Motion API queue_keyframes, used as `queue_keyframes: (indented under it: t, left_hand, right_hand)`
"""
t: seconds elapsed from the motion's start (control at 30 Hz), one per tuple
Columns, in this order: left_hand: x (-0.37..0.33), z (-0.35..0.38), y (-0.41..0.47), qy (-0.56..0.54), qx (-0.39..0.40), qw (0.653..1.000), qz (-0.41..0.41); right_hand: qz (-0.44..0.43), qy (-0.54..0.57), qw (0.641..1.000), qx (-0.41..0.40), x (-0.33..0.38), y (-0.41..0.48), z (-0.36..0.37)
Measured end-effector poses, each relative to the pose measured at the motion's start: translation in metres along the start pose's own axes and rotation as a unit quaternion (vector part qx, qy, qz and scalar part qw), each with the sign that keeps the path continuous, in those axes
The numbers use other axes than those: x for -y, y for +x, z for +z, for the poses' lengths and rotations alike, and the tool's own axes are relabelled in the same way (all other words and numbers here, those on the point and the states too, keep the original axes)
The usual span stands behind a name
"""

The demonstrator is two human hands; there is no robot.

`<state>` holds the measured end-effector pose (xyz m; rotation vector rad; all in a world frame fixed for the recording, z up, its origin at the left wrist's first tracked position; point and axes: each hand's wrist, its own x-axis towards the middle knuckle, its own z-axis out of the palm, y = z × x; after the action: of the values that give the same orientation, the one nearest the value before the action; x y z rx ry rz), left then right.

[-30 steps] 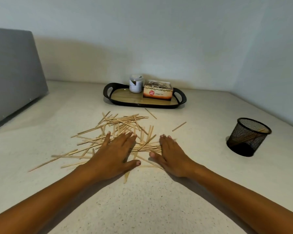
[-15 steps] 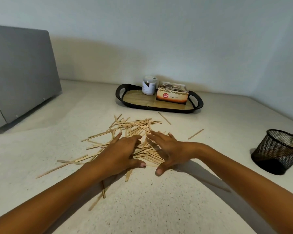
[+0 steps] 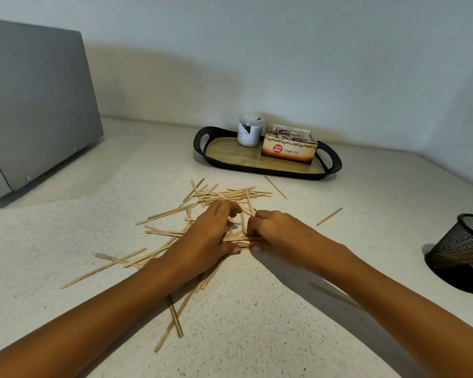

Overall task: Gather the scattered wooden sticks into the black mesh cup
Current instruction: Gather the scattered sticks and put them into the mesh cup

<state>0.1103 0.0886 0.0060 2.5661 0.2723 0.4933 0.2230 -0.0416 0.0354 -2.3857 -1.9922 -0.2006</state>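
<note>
Several thin wooden sticks (image 3: pixel 224 196) lie scattered in a loose pile on the speckled white counter. My left hand (image 3: pixel 208 236) and my right hand (image 3: pixel 276 230) meet over the middle of the pile, fingers curled inward around a small bunch of sticks pinched between them. Stray sticks lie to the left (image 3: pixel 104 267), toward me (image 3: pixel 175 320), and to the right (image 3: pixel 329 216). The black mesh cup (image 3: pixel 464 252) stands at the right edge, well away from both hands, with a few sticks showing dimly inside it.
A black-rimmed tray (image 3: pixel 268 170) at the back holds a small white jar (image 3: pixel 250 130) and a ginger tea box (image 3: pixel 288 147). A grey appliance (image 3: pixel 33 102) fills the left side. White walls meet in the far right corner.
Both hands went from lying flat on the pile to curling together around a bunch of sticks. The view swung left, so the cup now sits at the right edge.
</note>
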Motion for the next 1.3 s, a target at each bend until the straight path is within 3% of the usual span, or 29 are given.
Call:
queue_keyframes:
  t: [0.2,0.3,0.43,0.5,0.57,0.7,0.87,1.0,1.3]
  left_hand:
    - [0.004,-0.003,-0.004,-0.001,-0.040,0.999,-0.024]
    - [0.003,-0.006,-0.004,-0.034,-0.087,0.995,-0.035]
    - [0.000,-0.007,-0.004,-0.083,-0.146,0.984,-0.063]
    - [-0.003,-0.008,-0.004,-0.118,-0.155,0.978,-0.070]
    - [-0.009,-0.010,-0.006,-0.158,-0.145,0.974,-0.074]
    - [-0.022,-0.007,-0.006,-0.202,-0.100,0.972,-0.061]
    - [-0.034,0.007,-0.003,-0.231,-0.055,0.971,-0.030]
    - [-0.037,0.015,-0.007,-0.231,-0.049,0.971,-0.029]
    - [-0.029,0.027,-0.015,-0.193,-0.024,0.980,-0.037]
  right_hand:
    - [0.016,-0.055,0.997,-0.045,0.003,-0.010,0.020]
    - [0.070,0.054,0.995,-0.044,0.001,-0.015,0.013]
    - [0.126,0.201,0.970,0.054,-0.017,-0.020,-0.004]
    - [0.149,0.245,0.957,0.050,-0.025,-0.018,-0.006]
    - [0.179,0.339,0.923,0.020,-0.030,-0.011,-0.004]
    - [0.197,0.536,0.820,-0.044,-0.025,-0.002,-0.013]
    - [0.129,0.612,0.762,-0.167,-0.013,-0.002,-0.019]
    - [0.115,0.601,0.762,-0.212,-0.009,-0.006,-0.014]
    - [0.140,0.601,0.766,-0.182,0.011,-0.017,0.006]
